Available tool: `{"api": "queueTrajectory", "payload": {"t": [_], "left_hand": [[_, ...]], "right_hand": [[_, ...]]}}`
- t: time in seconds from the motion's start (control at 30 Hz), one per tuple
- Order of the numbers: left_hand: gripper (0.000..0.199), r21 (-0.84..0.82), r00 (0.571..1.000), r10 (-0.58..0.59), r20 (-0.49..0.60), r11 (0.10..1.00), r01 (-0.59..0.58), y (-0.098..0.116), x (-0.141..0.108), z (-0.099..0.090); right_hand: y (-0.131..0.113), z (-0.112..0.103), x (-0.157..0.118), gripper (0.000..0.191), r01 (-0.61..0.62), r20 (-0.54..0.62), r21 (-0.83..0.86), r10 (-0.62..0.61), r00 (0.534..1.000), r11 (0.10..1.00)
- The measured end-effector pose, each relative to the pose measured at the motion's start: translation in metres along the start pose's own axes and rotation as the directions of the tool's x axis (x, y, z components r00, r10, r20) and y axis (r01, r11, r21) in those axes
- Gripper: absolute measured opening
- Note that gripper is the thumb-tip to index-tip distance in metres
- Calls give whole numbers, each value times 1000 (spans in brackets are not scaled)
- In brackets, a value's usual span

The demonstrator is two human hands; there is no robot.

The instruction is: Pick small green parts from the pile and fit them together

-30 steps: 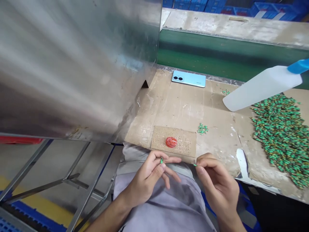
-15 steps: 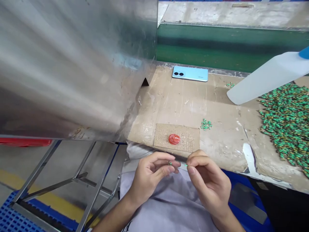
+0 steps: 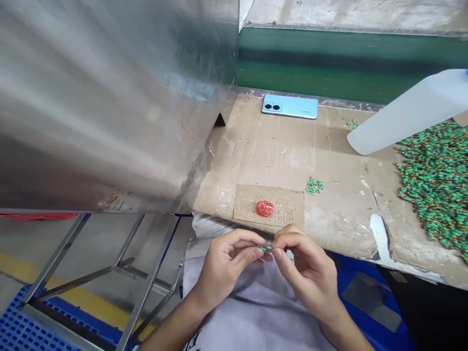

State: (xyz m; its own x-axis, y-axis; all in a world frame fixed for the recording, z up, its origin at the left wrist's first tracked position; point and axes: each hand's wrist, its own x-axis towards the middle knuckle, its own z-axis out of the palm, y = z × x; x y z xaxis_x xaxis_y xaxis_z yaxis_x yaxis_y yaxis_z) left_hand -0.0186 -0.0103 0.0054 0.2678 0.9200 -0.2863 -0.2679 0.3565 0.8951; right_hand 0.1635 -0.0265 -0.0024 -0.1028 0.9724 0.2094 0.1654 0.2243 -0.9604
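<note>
Just off the table's near edge, my left hand [image 3: 230,263] pinches a tiny green piece [image 3: 262,248] between thumb and fingertips. My right hand [image 3: 307,268] is closed on a second small green piece [image 3: 269,247], its tip close to the first. Whether the two pieces touch I cannot tell. Beyond my hands, a glossy red lump [image 3: 265,208] sits on a small cardboard pad [image 3: 288,214]. To the right of the pad lies a small cluster of green pieces [image 3: 314,185].
A large heap of green and brass-coloured pieces [image 3: 438,185] covers the table's right side. A white bottle [image 3: 405,114] leans beside it. The light-blue phone [image 3: 292,106] lies at the back. A big metal panel [image 3: 117,107] blocks the left, above a metal frame [image 3: 146,287].
My right hand has moved left, bringing its green piece close to the one in my left hand. The left hand stays nearly in place. The view has shifted slightly.
</note>
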Motion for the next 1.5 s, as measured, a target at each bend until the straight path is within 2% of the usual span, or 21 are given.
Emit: {"api": "queueTrajectory", "payload": {"t": [0.13,0.3,0.47,0.83,0.97,1.23,1.37,1.5], "left_hand": [[11,127,991,130,-38,984,-125,0,2,-2],[11,161,988,148,-33,977,-141,-2,1,-3],[6,163,976,218,-11,963,-214,-4,3,-4],[9,150,979,205,-2,968,-202,-8,3,-4],[12,193,972,234,5,954,-230,-9,3,-4],[3,301,899,430,83,849,-434,-12,5,-8],[6,330,868,484,107,807,-490,-12,4,-10],[6,312,850,510,132,793,-524,-13,4,-10]], "right_hand": [[1,0,1,12,5,35,-24,-4,999,1000],[-1,-1,4,12,-2,94,-36,6,996,999],[-3,-2,6,11,-11,128,-48,17,992,999],[-7,-5,8,13,-3,144,-90,16,989,996],[-11,-8,9,14,-7,173,-120,28,985,993],[-21,-13,13,16,-73,235,-157,109,966,985],[-22,-14,13,19,-123,272,-156,162,948,980],[-24,-15,13,19,-125,290,-142,162,943,982]]}}
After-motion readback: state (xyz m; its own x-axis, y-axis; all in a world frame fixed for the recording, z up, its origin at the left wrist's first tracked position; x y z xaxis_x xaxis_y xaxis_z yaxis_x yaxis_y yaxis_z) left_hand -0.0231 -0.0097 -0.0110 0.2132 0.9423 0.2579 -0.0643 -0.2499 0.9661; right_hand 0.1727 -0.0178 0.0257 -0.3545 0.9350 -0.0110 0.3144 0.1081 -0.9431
